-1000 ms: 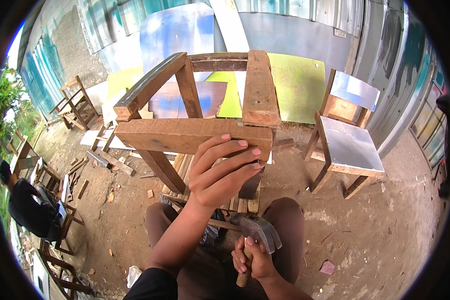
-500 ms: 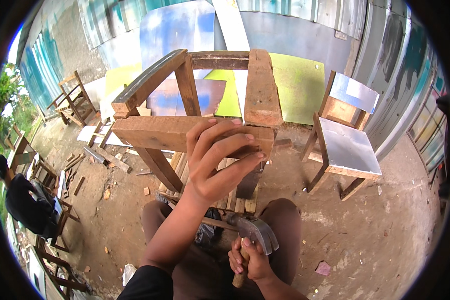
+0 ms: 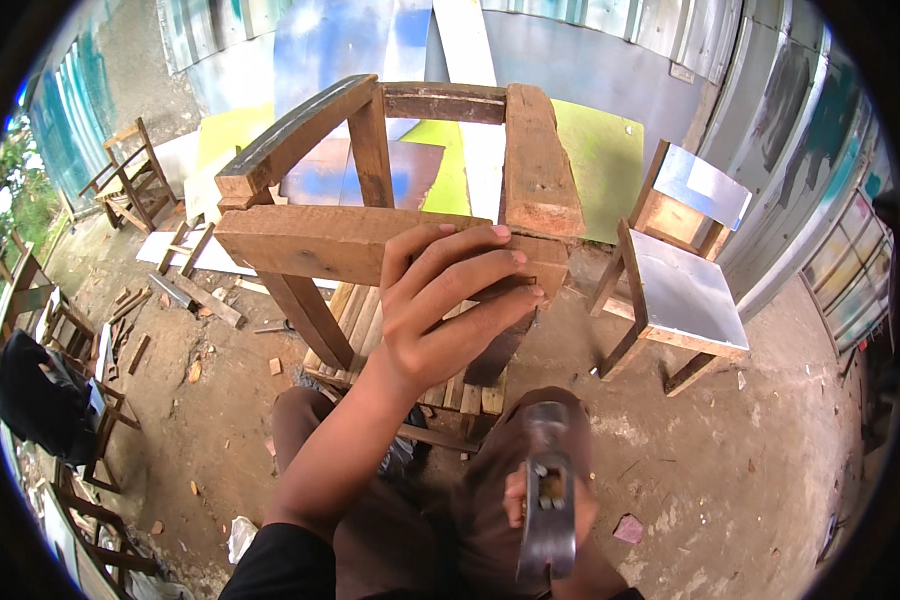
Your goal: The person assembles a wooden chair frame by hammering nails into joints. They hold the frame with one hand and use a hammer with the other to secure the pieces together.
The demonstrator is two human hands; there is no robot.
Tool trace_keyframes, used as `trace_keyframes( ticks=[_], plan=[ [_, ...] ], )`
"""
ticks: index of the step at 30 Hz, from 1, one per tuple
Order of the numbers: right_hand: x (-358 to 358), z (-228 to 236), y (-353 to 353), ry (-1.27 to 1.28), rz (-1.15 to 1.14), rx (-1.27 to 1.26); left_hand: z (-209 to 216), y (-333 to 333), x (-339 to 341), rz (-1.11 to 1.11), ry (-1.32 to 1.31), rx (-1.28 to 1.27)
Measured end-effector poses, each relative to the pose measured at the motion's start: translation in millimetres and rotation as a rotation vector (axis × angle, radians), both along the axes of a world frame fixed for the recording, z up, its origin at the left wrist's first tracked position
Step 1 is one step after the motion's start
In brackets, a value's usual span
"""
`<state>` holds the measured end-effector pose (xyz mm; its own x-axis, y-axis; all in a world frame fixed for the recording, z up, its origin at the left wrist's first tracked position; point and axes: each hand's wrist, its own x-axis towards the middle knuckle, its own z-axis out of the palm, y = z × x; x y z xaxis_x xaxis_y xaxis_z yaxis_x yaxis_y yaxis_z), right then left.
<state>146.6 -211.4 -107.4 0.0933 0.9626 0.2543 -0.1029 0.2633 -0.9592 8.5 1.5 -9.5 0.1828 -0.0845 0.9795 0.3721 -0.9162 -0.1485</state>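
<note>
A wooden frame of joined brown bars, like a chair's, stands in front of me on wooden slats. My left hand grips its near bar towards the right end, the fingers spread across the face and the thumb hidden. Right beside the fingertips, a thick wooden bar meets that near bar at the corner. Low on the right, above my knee, my right hand is closed on a claw hammer. The raised hammer head covers most of the handle and part of the hand.
To the right stands a wooden chair with a silvery seat panel. More chairs and a black cloth item are on the left. Offcuts litter the dirt floor. Painted sheets lean against the back wall.
My right hand has moved right, and the hammer has turned so its head points up at me. My left hand stays on the bar. The view has shifted slightly.
</note>
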Motion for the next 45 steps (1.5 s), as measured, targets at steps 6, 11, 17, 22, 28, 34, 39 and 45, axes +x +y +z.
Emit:
trace_keyframes(
  ticks=[6, 11, 17, 22, 28, 34, 39, 45],
  plan=[
    [25, 51, 42, -0.589, -0.187, 0.549, 0, 1, 1, 0.013, -0.017, 0.000],
    [23, 52, 65, -0.465, -0.082, 0.525, -1, -2, 0, -0.006, -0.020, -0.037],
    [20, 39, 67, -0.487, -0.172, 0.458, -2, 0, -1, -0.016, -0.020, -0.024],
    [24, 31, 69, -0.437, -0.022, 0.412, -2, 0, -1, -0.016, -0.008, -0.028],
    [30, 21, 77, -0.443, -0.129, 0.385, -3, 0, 0, -0.006, -0.018, -0.018],
    [34, 14, 75, -0.385, -0.139, 0.398, -2, 1, 0, 0.001, -0.012, -0.027],
    [35, 13, 77, -0.330, -0.007, 0.591, -3, 0, 0, 0.005, -0.013, -0.010],
    [33, 27, 77, -0.446, -0.121, 0.500, -2, 0, 0, 0.001, -0.004, 0.010]
  ],
)
